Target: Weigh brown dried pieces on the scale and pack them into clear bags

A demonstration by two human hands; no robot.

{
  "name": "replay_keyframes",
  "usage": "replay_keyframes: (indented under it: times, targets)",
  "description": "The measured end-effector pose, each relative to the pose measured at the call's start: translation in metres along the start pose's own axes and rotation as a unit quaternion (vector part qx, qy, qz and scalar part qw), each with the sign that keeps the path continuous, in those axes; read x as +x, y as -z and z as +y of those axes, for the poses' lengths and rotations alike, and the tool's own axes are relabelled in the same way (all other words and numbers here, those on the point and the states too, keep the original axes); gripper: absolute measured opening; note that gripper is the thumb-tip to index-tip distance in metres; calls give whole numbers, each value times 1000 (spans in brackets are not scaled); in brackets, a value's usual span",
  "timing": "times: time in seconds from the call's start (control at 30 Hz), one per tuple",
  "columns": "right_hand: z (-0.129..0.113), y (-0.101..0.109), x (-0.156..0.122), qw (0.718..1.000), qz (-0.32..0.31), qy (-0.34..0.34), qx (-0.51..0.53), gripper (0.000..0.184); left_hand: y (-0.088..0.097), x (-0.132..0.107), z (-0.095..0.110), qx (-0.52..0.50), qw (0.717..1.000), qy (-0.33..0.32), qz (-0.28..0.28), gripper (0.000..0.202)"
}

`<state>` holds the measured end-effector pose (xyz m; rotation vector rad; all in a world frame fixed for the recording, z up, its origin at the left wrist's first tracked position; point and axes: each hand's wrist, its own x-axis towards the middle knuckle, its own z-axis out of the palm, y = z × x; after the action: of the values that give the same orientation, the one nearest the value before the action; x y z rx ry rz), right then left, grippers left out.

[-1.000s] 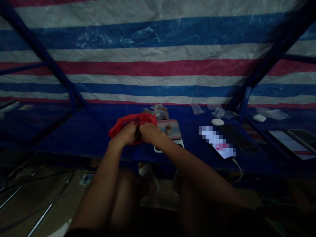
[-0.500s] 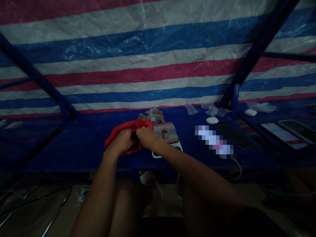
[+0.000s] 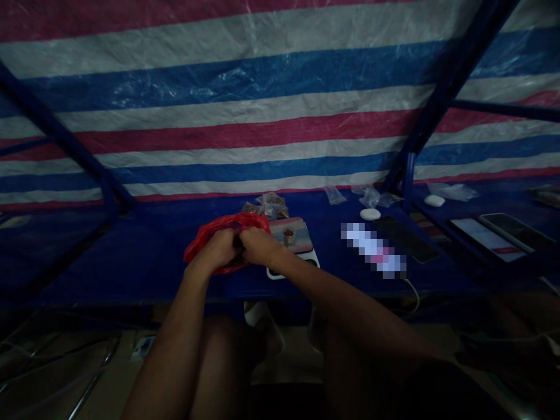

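Observation:
Both my hands reach into an open red plastic bag point(image 3: 210, 226) with dark brown contents inside. My left hand point(image 3: 221, 247) has its fingers curled inward, and my right hand point(image 3: 257, 245) is closed close beside it. Their fingertips are hidden in the bag, so whatever they pinch cannot be made out. Right of the bag stands a white weighing scale point(image 3: 311, 256) with a shiny plate. On that plate sits a small cup point(image 3: 289, 236) of brown bits. Several small clear bags with brown contents point(image 3: 273, 204) lie behind it.
The blue table point(image 3: 149, 251) also holds clear bags point(image 3: 335, 195), a white rounded case point(image 3: 370, 214), a blurred-out bright screen point(image 3: 371, 248) with a cable, a dark phone point(image 3: 413, 239) and another phone point(image 3: 487, 239). A blue frame post point(image 3: 437, 111) rises at right.
The view has shifted slightly, so the things at right sit a little further left. Both hands stay in the red bag with hardly any visible movement.

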<state>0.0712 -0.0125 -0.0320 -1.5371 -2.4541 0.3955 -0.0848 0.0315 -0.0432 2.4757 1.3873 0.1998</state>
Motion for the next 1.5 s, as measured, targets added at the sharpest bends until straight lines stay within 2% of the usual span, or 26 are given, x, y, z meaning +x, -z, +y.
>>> replay_keyframes:
  times: [0.27, 0.47, 0.6, 0.7, 0.8, 0.87, 1.0, 1.27, 1.37, 1.5]
  targets:
    - [9, 4, 2, 1000, 4, -10, 29, 26, 0, -2, -2, -24, 999, -17, 26, 23]
    - [15, 24, -7, 997, 45, 9, 59, 23, 4, -5, -3, -60, 997, -20, 39, 20]
    - [30, 50, -27, 988, 113, 35, 103, 20, 5, -6, -4, -74, 997, -17, 29, 23]
    - [48, 67, -49, 976, 158, 19, 146, 16, 6, -6, -2, -95, 995, -4, 32, 26]
    - [66, 76, -69, 974, 158, -29, 161, 14, 7, -5, 3, -115, 993, -5, 29, 26]
    - [76, 76, -76, 975, 156, -45, 150, 15, 8, -5, 8, -133, 991, -9, 26, 24]
    - [87, 69, -76, 984, 131, -28, 118, 14, 7, -2, 15, -166, 985, -22, 34, 23]
    - [86, 67, -76, 994, 92, 32, 53, 15, 6, 0, 28, -228, 972, -40, 48, 22]
    - [83, 70, -79, 992, 96, 41, 74, 18, 7, 1, 34, -255, 963, -57, 65, 23]
    - [82, 71, -81, 982, 127, 21, 141, 24, 5, 5, 43, -277, 954, -78, 84, 24]
